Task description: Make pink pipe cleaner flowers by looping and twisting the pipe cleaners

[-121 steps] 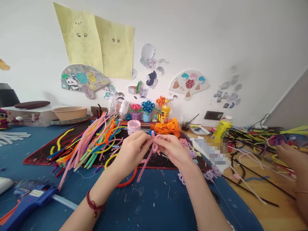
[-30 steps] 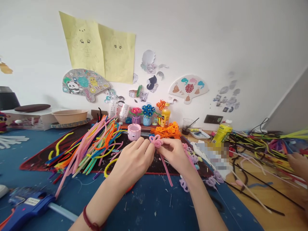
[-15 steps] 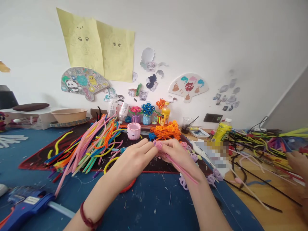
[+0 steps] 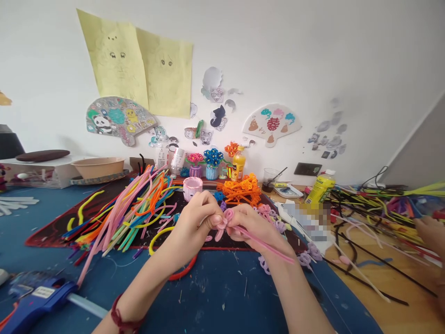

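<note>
Between my two hands is a pink pipe cleaner (image 4: 264,247) looped into small petals at one end, its straight tail running down along my right wrist. My left hand (image 4: 199,221) pinches the looped part between thumb and fingers. On the other side, my right hand (image 4: 249,226) is closed on the same pipe cleaner beside the loops. A pink cup (image 4: 192,188) stands just behind my left hand. Orange pipe-cleaner flowers (image 4: 241,190) lie in a heap behind my right hand, and lilac looped pieces (image 4: 264,263) lie near my right forearm.
Loose colourful pipe cleaners (image 4: 114,208) spread over the dark mat (image 4: 52,227) at left. A blue glue gun (image 4: 41,297) lies front left. At right are a yellow-green bottle (image 4: 319,189), black pipe cleaners and another person's hand (image 4: 429,232). Small flower pots (image 4: 212,172) stand along the wall.
My left hand has turned and its fingers have curled more tightly, showing the thumb. More pink loops now show below the fingers, and the straight tail has swung slightly right.
</note>
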A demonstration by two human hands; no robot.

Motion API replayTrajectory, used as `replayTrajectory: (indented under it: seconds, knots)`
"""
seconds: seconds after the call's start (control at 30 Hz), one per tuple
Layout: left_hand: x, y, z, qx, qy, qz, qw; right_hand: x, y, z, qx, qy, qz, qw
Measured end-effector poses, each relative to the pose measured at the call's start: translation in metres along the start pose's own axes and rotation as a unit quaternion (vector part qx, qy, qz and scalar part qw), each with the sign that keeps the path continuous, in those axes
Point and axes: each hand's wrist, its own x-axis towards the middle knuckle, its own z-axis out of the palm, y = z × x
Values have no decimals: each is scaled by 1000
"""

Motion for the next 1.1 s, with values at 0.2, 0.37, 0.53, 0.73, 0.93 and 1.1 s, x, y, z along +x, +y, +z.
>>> replayTrajectory:
  seconds: [0.2, 0.37, 0.53, 0.73, 0.93, 1.1]
  knots:
    - [0, -4, -1, -20, 0, -13, 1000, -1, 1, 1, -21, -51, -4, 998]
    - [1, -4, 2, 22, 23, -26, 999, 0, 3, 0, -27, -40, -9, 999]
    - [0, -4, 2, 50, 23, -35, 998, 0, 3, 2, -8, -29, -12, 999]
    - [2, 1, -5, -51, 31, -72, 996, 0, 1, 2, 41, 5, -30, 999]
    - [-1, -1, -9, 104, 43, 16, 994, 0, 0, 1, 70, 24, -44, 996]
    - [-5, -9, -1, 280, 76, 66, 955, 1, 1, 2, -50, 69, -40, 996]
